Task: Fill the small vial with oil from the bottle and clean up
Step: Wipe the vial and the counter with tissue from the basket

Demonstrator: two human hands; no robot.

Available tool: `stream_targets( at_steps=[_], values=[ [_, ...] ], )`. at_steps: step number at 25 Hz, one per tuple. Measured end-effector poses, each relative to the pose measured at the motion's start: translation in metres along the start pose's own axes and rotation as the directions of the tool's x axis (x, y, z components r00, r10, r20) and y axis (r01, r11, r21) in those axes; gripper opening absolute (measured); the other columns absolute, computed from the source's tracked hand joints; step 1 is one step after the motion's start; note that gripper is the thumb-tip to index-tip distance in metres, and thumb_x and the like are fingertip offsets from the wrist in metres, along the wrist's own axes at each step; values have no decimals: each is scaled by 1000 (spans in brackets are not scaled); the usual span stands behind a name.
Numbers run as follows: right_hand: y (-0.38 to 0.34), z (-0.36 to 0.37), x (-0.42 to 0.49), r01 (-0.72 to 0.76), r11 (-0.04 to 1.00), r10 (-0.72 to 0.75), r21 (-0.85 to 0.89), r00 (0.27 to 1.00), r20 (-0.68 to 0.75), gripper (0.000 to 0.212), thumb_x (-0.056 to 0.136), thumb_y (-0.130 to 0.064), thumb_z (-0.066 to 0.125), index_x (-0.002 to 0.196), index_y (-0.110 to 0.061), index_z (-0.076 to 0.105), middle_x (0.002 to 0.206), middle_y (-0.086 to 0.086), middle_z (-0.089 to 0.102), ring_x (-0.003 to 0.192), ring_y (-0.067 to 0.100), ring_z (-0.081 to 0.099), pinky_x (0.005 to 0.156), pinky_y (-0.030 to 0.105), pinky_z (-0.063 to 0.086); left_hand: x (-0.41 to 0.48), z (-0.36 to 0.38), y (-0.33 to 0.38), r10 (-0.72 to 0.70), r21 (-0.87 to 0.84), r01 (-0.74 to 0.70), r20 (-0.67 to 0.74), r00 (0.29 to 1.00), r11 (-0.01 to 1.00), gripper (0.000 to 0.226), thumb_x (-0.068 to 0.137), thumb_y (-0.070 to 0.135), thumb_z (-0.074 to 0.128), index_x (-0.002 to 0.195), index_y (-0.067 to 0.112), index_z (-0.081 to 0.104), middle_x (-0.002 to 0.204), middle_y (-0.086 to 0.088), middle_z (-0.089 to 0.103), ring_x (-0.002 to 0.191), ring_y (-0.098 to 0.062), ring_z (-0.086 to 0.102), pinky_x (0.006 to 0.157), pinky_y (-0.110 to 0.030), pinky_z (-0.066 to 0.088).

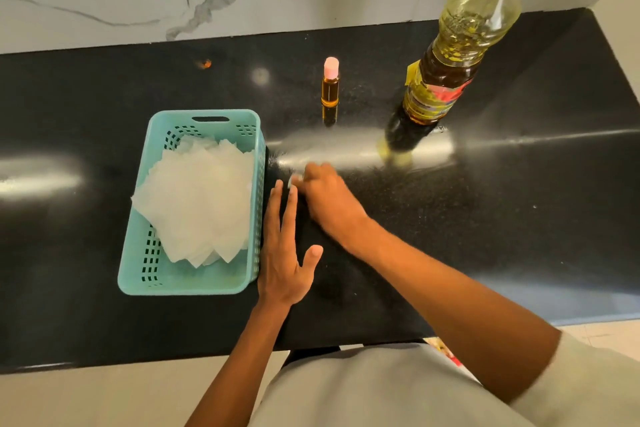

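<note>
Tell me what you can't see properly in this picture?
- Head view: the right hand is motion-blurred; something pale shows at its fingertips, but the grip hides what.
- The bottle label is too small and tilted to read.
- The basket floor is mostly covered by the tissues.

The oil bottle (446,87) carries a yellow and red label, its print too blurred to read

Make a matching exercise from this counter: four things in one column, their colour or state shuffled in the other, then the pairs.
Things:
1. vial
2. oil bottle
3. basket
4. left hand

States:
A. red cap, standing upright
B. flat on the counter, fingers spread
C. pink cap, filled with amber oil
D. turquoise, holding white tissues

Pairs: 1-C, 2-A, 3-D, 4-B
</note>
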State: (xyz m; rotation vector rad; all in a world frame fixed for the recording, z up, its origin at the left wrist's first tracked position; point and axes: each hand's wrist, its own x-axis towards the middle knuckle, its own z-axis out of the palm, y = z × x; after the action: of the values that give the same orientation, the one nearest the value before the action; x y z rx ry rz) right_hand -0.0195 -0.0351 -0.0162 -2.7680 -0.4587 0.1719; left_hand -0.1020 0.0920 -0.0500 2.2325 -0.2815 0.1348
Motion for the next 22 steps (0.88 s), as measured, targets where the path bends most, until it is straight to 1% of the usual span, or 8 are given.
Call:
stream_targets(
  at_steps=[5, 8, 9, 10, 12, 14, 18, 22],
  values=[
    [6, -9, -134, 243, 965, -251, 93, 964, 87, 31, 76, 0, 70, 103, -14, 72, 87, 5, 60, 76, 23, 55, 62, 28, 48, 0, -5, 0, 31, -113, -27, 36, 999, 993, 91, 96, 74, 21, 160, 10, 19, 170, -10, 12, 157, -30, 14, 127, -45, 16],
    [41, -29, -163, -162, 957, 186, 242, 979, -81, 30, 75, 5, 74, 95, -17, 79, 78, 3, 69, 71, 25, 67, 62, 23, 52, -3, -6, 6, -6, -140, 7, 13, 1000, 990, 66, 100, 47, 40, 154, 9, 37, 163, -10, 34, 151, -24, 32, 124, -43, 29],
    [48, -33, -164, -387, 787, 465, 480, 884, -50, 28, 80, 1, 74, 95, -22, 80, 80, 1, 72, 75, 23, 70, 64, 18, 52, -4, -6, 11, -16, -157, 14, -17, 1000, 988, 54, 101, 34, 45, 148, 8, 48, 155, -9, 47, 144, -21, 43, 118, -44, 39],
    [51, -36, -163, -481, 445, 663, 755, 744, 83, 25, 83, -3, 73, 96, -24, 79, 85, -1, 76, 83, 20, 72, 66, 14, 53, -4, -4, 18, -10, -183, 2, -40, 999, 983, 42, 102, 23, 51, 140, 7, 57, 144, -8, 58, 134, -16, 54, 109, -42, 49],
    [43, -41, -162, -282, -247, 687, 927, 624, 373, 21, 85, -5, 69, 101, -16, 77, 102, 3, 77, 99, 18, 72, 73, 17, 56, -1, 1, 42, 46, -275, -43, 2, 999, 960, 31, 99, 10, 61, 130, 9, 66, 126, -3, 69, 114, -4, 65, 91, -27, 59],
    [27, -45, -170, -149, -406, 641, 902, 657, 397, 24, 81, -12, 70, 105, -12, 76, 112, 9, 74, 103, 17, 71, 77, 20, 57, 3, 7, 70, 130, -382, -78, 111, 985, 921, 33, 96, 10, 68, 129, 10, 68, 120, -1, 72, 104, -1, 68, 83, -15, 57],
    [2, -49, -206, -119, -220, 691, 968, 681, 241, 36, 75, -29, 76, 111, -26, 71, 114, 8, 72, 107, 18, 69, 82, 24, 56, 0, 21, 106, 107, -532, 77, 307, 946, 843, 19, 92, 14, 75, 110, 12, 79, 106, 5, 79, 99, -4, 74, 82, -21, 59],
    [2, -45, -260, -320, 335, 797, 886, 598, -85, 28, 87, -26, 71, 113, -36, 71, 108, -15, 73, 99, 8, 70, 77, 21, 57, -26, 45, 135, -107, -505, 438, 557, 823, 744, 9, 84, 17, 82, 92, 21, 78, 83, 3, 80, 81, -10, 77, 73, -20, 59]
  ],
)
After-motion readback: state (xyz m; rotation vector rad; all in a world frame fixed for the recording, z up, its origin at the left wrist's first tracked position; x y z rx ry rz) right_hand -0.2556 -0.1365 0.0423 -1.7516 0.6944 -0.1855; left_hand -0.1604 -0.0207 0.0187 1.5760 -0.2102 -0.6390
